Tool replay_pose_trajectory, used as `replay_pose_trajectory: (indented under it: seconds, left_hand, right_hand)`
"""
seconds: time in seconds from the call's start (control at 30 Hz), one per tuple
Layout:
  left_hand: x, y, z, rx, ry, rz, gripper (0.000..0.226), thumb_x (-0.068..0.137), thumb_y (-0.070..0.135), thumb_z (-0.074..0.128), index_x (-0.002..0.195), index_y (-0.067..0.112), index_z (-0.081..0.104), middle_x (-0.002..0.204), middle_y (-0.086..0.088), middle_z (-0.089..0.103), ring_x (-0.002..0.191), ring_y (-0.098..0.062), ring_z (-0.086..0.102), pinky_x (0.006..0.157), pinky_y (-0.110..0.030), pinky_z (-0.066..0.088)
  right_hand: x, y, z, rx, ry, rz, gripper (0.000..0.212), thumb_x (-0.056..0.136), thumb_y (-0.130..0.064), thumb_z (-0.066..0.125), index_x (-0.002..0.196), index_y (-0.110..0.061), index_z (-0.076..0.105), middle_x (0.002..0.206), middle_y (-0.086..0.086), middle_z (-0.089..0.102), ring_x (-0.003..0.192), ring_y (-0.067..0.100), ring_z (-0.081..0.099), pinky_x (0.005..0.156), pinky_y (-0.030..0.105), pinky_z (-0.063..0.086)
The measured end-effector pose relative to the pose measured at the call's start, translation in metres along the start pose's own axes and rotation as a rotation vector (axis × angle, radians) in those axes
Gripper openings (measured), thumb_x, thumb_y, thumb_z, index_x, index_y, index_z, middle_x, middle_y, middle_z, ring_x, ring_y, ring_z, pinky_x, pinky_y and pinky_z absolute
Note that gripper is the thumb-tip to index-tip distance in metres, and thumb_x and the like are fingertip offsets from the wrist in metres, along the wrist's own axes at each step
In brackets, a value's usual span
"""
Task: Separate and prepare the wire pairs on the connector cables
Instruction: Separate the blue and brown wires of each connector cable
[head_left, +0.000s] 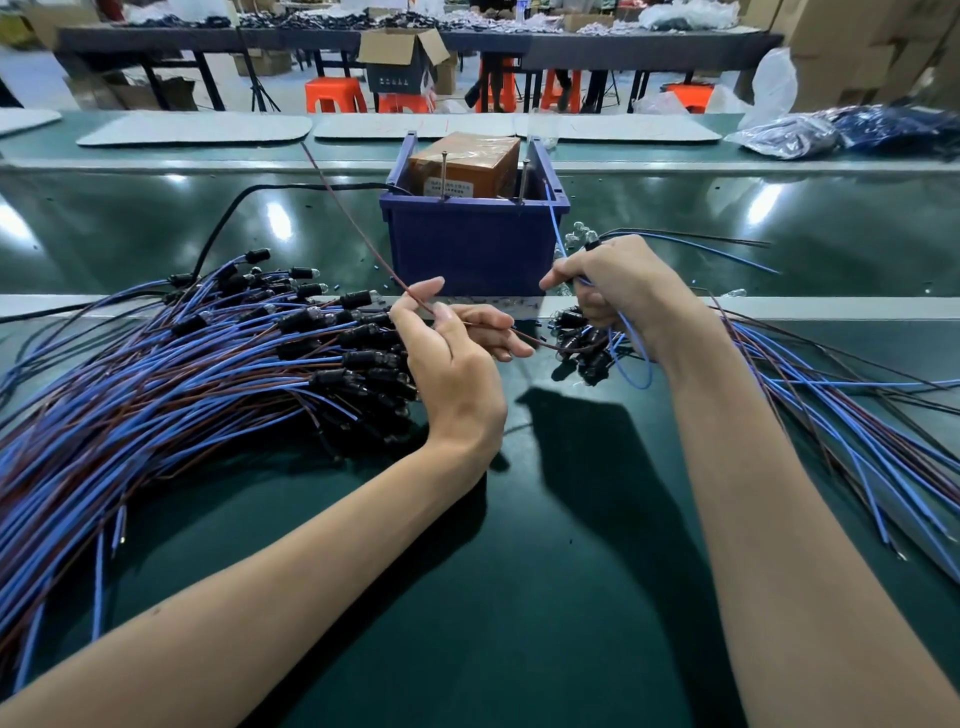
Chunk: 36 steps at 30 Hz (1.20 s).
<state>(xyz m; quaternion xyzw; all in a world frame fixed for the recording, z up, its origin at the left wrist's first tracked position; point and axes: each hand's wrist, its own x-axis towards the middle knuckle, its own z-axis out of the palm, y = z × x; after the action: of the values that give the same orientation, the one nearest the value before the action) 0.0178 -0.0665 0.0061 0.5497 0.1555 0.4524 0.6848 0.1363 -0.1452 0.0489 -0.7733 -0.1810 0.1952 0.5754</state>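
- Head view: my left hand (457, 358) pinches the brown wire (363, 239), and my right hand (618, 291) grips the blue wire (555, 223).
- The cable pile (208, 358) left of my left hand likely remains.

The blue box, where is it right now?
In the head view, the blue box sits mid-frame on the green table, just beyond the left hand and right hand, with a brown carton inside it.

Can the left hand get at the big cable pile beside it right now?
Likely yes: the cable pile lies right beside the left hand with nothing between them, though its grip is taken up by a brown wire.
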Motion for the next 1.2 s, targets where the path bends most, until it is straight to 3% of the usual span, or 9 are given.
replay_pose_trajectory:
  seconds: [0.4,0.67,1.2]
  left_hand:
    - [0.009,-0.01,-0.002,0.075,-0.13,-0.24,0.027,0.103,0.005,0.023,0.109,0.011,0.049,0.043,0.008,0.051,0.03,-0.008,0.04,0.035,-0.016,0.035]
    - [0.01,-0.011,-0.003,0.088,-0.192,-0.299,0.032,0.102,0.004,0.024,0.095,0.017,0.052,0.04,0.009,0.047,0.027,-0.008,0.035,0.033,-0.014,0.028]
    - [0.01,-0.011,-0.003,0.116,-0.327,-0.347,0.034,0.1,0.001,0.025,0.092,0.014,0.056,0.038,0.009,0.043,0.029,-0.007,0.03,0.032,-0.014,0.027]
  right_hand:
    - [-0.001,-0.002,0.005,-0.054,-0.026,-0.005,0.025,0.09,-0.007,0.05,0.071,-0.005,0.066,0.034,-0.005,0.026,0.03,0.009,0.019,0.035,0.012,0.018]
    - [-0.014,-0.011,0.01,-0.085,-0.087,-0.053,0.03,0.094,-0.006,0.048,0.069,-0.004,0.063,0.035,-0.005,0.025,0.032,0.008,0.018,0.034,0.014,0.017]
    - [-0.027,-0.022,0.011,-0.162,-0.155,-0.072,0.027,0.095,-0.007,0.05,0.072,-0.004,0.064,0.036,-0.005,0.025,0.033,0.007,0.018,0.036,0.017,0.017]
